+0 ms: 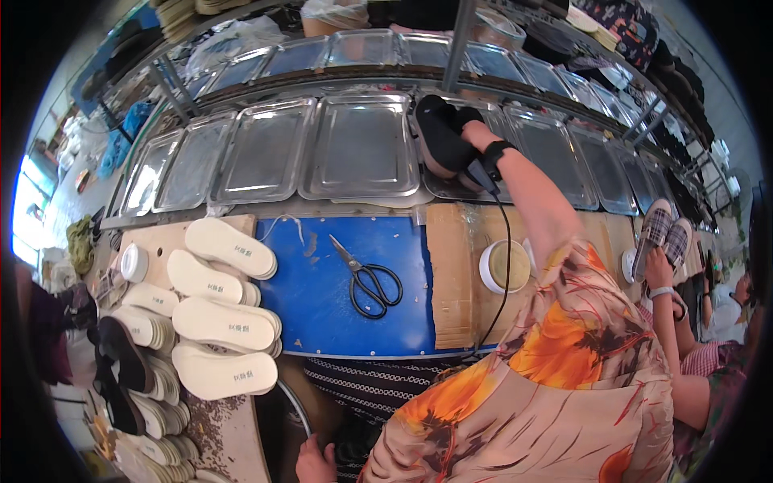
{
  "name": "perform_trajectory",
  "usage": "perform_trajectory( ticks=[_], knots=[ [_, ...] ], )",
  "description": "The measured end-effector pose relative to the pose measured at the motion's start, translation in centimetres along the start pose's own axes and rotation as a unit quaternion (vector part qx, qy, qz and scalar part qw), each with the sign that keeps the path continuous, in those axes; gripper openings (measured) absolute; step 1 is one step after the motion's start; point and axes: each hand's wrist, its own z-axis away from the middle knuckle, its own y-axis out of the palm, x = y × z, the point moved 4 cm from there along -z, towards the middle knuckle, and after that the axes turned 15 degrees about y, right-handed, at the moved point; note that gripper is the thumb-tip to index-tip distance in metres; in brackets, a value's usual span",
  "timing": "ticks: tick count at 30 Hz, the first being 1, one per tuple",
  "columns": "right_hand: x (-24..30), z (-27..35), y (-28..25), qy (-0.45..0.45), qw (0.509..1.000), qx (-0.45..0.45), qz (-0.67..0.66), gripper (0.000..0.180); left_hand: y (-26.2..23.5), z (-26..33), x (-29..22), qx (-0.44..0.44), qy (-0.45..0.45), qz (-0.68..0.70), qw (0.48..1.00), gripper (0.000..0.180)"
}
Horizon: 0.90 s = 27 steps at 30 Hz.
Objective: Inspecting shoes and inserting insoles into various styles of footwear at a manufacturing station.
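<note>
Touching 2 black low-cut fabric shoes with right hand; cannot tell if pinching or just resting, most of the grip being hidden. Located at a shiny rectangular metal tray behind the blue tabletop, likely for containment by its raised rim. Flanked by matching metal trays. Hanging below the right wrist: thin black cord. Inside round white plastic tub: tan contents, maybe paste. Set on flat brown cardboard sheet, probably for catching drips within easy right-side reach. At left, in overlapping stacks: cream foot-shaped insoles, likely grouped for quick picking. Between, on blue: black-handled metal scissors, presumably central for reach from either side. Farther left: small round white container, contents unclear. At lower edge, near curved grey tube: left hand; partly cut off, cannot tell if spread or pressed together.
</note>
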Motion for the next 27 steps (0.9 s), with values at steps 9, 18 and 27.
perform_trajectory(
  ticks=[9,18,27],
  knots=[
    [12.6,20.6,-5.8,-0.187,0.62,0.289,-0.705,0.034,1.1,6.3,3.5,-0.109,-0.04,0.001,0.993,0.039],
    [33.1,48.2,-2.7,-0.447,0.555,0.467,-0.523,0.034,0.1,16.2,3.1,-0.296,-0.101,0.083,0.946,0.034],
    [40.5,65.1,0.2,-0.599,0.651,0.398,-0.243,0.02,-2.8,22.5,4.5,-0.656,-0.099,0.367,0.652,0.047]
  ],
)
